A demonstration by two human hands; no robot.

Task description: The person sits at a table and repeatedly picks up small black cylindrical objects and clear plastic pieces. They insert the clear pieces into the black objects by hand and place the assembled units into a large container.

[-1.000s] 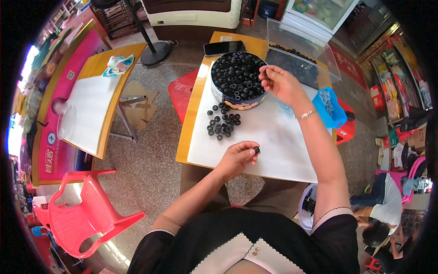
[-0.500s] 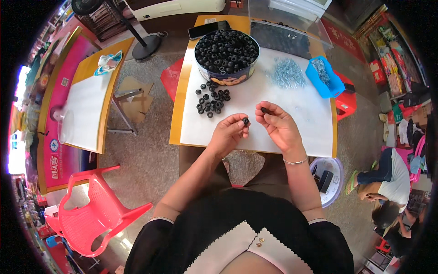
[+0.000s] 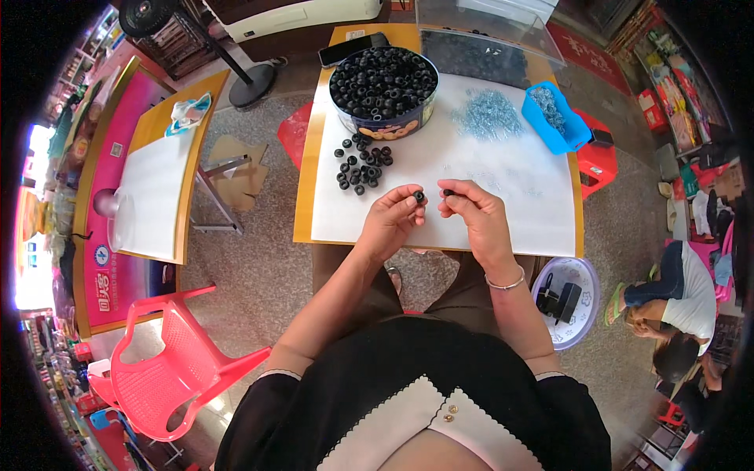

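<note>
My left hand (image 3: 390, 226) pinches a small black ring-shaped piece (image 3: 419, 196) with a hole, between thumb and fingertips. Close to its right, my right hand (image 3: 482, 225) is closed on another small black piece (image 3: 448, 192), mostly covered by the fingers, so its exact shape cannot be made out. The two pieces are apart, both above the front of the white-covered table (image 3: 518, 224). Several loose black ring-shaped pieces (image 3: 361, 171) lie beyond my left hand. Behind them stands a round tub (image 3: 397, 129) heaped with the same black pieces.
A heap of small clear bits (image 3: 488, 115) spreads right of the tub, beside a blue plastic box (image 3: 571, 141) holding more. A phone (image 3: 343, 52) lies at the back. Left stands a pink chair (image 3: 161, 357); a pale basin (image 3: 585, 314) sits low right. Someone crouches far right (image 3: 691, 298).
My right hand has come slightly nearer to me, its fingers now closed further over the black piece. The two held pieces are almost level. The whole view has shifted a little.
</note>
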